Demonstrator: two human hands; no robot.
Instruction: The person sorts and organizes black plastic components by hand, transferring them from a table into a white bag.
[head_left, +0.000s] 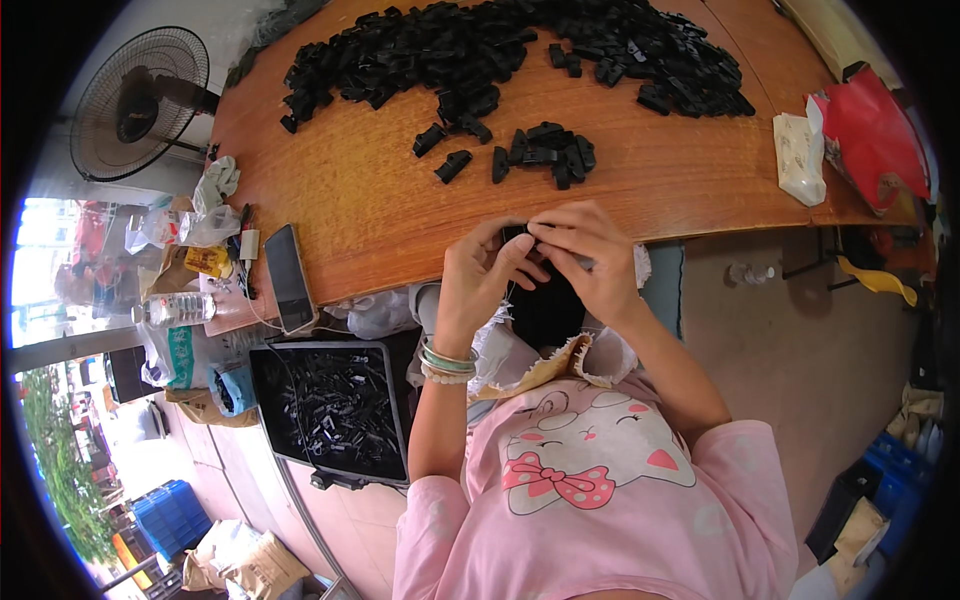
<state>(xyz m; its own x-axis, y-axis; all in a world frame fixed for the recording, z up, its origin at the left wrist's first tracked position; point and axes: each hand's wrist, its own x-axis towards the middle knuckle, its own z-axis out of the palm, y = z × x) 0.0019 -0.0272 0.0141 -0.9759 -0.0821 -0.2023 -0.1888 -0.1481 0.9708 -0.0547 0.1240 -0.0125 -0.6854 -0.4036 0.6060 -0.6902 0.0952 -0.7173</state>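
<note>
Both hands meet at the near edge of the wooden table. My left hand (487,268) is closed around a small black plastic part (514,232), mostly covered by the fingers. My right hand (592,258) pinches at the same part with thumb and fingertips; whether it grips a second, smaller piece cannot be made out. Below the hands, a heap of black pieces (548,312) lies in an open sack (545,376) on my lap. Just beyond the hands sits a small cluster of black plastic parts (545,153), with a single part (453,166) to its left.
Large piles of black parts (410,55) cover the far side of the table (340,190). A phone (289,278) lies at the left edge, above a black crate of small pieces (330,400). A tissue pack (798,160) and red bag (873,140) lie right; a fan (138,105) stands far left.
</note>
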